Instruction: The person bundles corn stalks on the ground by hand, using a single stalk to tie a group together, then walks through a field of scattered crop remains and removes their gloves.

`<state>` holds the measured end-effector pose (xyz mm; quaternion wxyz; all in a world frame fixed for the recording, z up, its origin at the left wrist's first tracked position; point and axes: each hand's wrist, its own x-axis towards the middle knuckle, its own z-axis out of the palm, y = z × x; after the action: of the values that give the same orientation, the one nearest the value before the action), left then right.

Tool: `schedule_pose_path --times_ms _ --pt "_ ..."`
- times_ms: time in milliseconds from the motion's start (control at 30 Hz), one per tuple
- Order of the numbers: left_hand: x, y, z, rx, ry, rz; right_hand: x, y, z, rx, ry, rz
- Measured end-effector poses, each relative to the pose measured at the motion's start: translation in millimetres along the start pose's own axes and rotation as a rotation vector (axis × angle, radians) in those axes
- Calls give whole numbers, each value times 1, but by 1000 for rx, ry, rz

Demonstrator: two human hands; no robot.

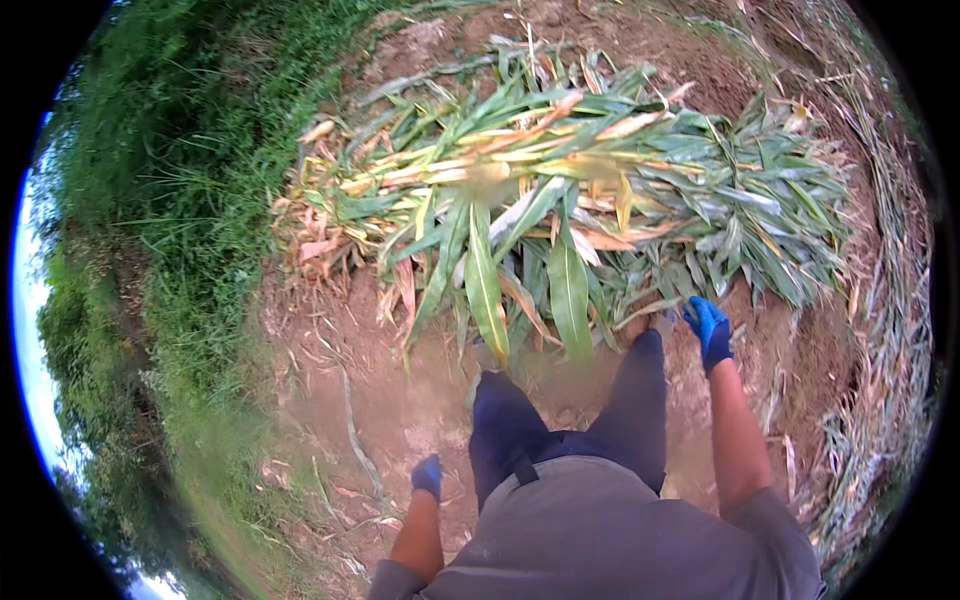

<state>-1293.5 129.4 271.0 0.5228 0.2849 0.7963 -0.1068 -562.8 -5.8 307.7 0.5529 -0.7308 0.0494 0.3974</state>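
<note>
A large heap of cut corn stalks (525,161) with green and yellowing leaves lies across the soil before me. My right hand (706,326), in a blue glove, hangs just off the heap's near edge, beside my right leg. Its fingers look curled, and nothing plainly shows in them. Lower down to the left, my left hand (427,478) is also gloved in blue and hangs over bare ground, away from the stalks. Blur hides its fingers. Long corn leaves (568,296) droop from the heap towards my feet.
Grass and weeds (202,180) border the soil (397,420) on the left. Along the right runs another row of cut stalks (881,420). Dry leaf scraps and a long dry stalk (356,427) litter the ground at left.
</note>
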Motion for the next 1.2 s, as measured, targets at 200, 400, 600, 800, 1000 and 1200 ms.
schedule_pose_path --times_ms 200,400,600,800,1000,1200 --pt "47 136 -36 -72 -33 384 -139 66 51 94 63 167" --pt "-12 266 28 260 16 881 -189 211 25 157 241 394" --pt "-120 364 159 826 26 1942 -182 351 49 68 186 493" --pt "-44 413 352 1347 -387 2460 -47 502 101 -292 183 362" --pt "241 454 415 2433 -59 1797 143 585 173 -148 473 407" --pt "326 468 346 1856 -392 2019 192 538 341 84 681 131"
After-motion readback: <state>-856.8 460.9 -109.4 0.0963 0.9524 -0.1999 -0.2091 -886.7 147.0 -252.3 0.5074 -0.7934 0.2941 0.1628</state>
